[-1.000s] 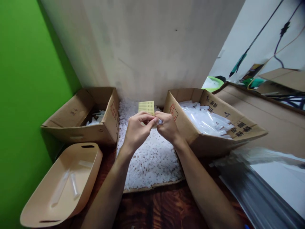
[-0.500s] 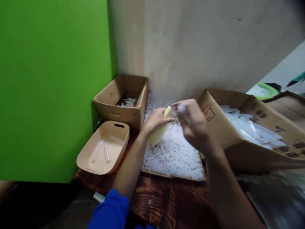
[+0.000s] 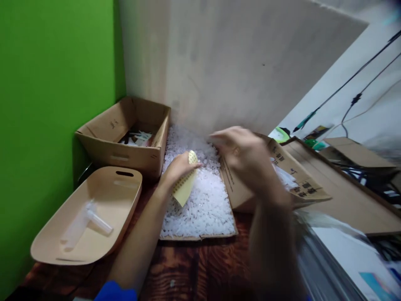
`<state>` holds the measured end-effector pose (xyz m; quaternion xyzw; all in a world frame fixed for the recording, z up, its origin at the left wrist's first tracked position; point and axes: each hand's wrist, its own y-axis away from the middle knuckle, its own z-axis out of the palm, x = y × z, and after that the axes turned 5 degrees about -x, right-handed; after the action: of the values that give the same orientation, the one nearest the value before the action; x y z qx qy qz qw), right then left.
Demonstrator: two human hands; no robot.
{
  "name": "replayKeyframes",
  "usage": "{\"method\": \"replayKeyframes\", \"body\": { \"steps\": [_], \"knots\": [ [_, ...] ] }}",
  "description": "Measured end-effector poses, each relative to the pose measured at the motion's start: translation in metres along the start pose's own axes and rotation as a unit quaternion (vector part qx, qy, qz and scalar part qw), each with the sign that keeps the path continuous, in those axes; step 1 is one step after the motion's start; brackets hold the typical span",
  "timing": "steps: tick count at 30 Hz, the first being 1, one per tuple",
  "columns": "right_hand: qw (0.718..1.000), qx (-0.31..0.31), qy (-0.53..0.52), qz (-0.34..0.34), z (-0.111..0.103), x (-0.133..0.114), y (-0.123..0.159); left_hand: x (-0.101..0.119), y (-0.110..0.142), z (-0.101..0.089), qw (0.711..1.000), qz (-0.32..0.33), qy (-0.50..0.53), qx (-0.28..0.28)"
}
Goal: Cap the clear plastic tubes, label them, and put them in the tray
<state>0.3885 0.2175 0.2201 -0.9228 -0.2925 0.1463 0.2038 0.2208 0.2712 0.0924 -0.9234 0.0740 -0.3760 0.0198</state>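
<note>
A pale yellow sheet with rows of small dots [image 3: 184,190], like a sheet of stickers, is bent in the grip of my left hand [image 3: 180,169]. Beneath it spreads a heap of small whitish translucent plastic pieces [image 3: 206,205] on a flat piece of cardboard. My right hand [image 3: 244,154] is raised above the heap's right side, near the right-hand carton. Motion smears its fingers, so whether it holds anything cannot be made out. Clear plastic tubes [image 3: 100,221] lie in the beige plastic bin [image 3: 125,209] to the left, partly blurred.
An open cardboard box [image 3: 134,154] with small pieces inside stands behind the bin. On the right, another carton [image 3: 234,179] holds translucent plastic pieces. A green panel [image 3: 56,83] rises at left, a pale board [image 3: 213,62] at the back. Clear plastic wrap [image 3: 319,259] lies lower right.
The view has swung to the right and the scene has shifted left. My right hand has moved away from the yellow sheet; the clear piece seen at its fingers earlier is no longer distinguishable.
</note>
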Motion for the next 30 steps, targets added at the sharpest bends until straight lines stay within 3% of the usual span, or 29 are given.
{"method": "replayKeyframes", "body": {
  "steps": [2, 4, 5, 8, 10, 13, 16, 19, 24, 30],
  "knots": [
    [0.978, -0.069, 0.101, 0.170, -0.033, 0.059, 0.012, -0.011, -0.007, -0.004, 0.999, 0.004, -0.019, -0.036],
    [0.915, -0.209, 0.137, 0.318, -0.045, 0.109, 0.025, -0.016, -0.008, -0.003, 0.998, 0.012, -0.048, -0.043],
    [0.875, -0.302, 0.122, 0.359, -0.045, 0.127, 0.030, -0.016, -0.008, -0.002, 0.997, 0.019, -0.064, -0.038],
    [0.828, -0.378, 0.104, 0.400, -0.031, 0.155, 0.044, -0.008, -0.009, 0.005, 0.993, 0.055, -0.101, -0.021],
    [0.820, -0.385, 0.098, 0.411, -0.022, 0.157, 0.049, 0.000, -0.012, 0.012, 0.988, 0.091, -0.112, -0.049],
    [0.813, -0.394, 0.082, 0.421, -0.020, 0.154, 0.053, 0.008, -0.015, 0.028, 0.972, 0.136, -0.115, -0.153],
    [0.807, -0.397, 0.070, 0.430, -0.029, 0.151, 0.058, 0.011, -0.011, 0.048, 0.952, 0.137, -0.134, -0.239],
    [0.803, -0.397, 0.052, 0.441, -0.036, 0.152, 0.065, 0.012, -0.004, 0.061, 0.941, 0.119, -0.161, -0.272],
    [0.808, -0.388, 0.014, 0.443, -0.040, 0.160, 0.076, 0.016, -0.001, 0.050, 0.933, 0.115, -0.194, -0.279],
    [0.857, -0.363, -0.039, 0.365, -0.059, 0.150, 0.076, 0.026, -0.001, 0.028, 0.909, 0.075, -0.235, -0.335]
  ]
}}
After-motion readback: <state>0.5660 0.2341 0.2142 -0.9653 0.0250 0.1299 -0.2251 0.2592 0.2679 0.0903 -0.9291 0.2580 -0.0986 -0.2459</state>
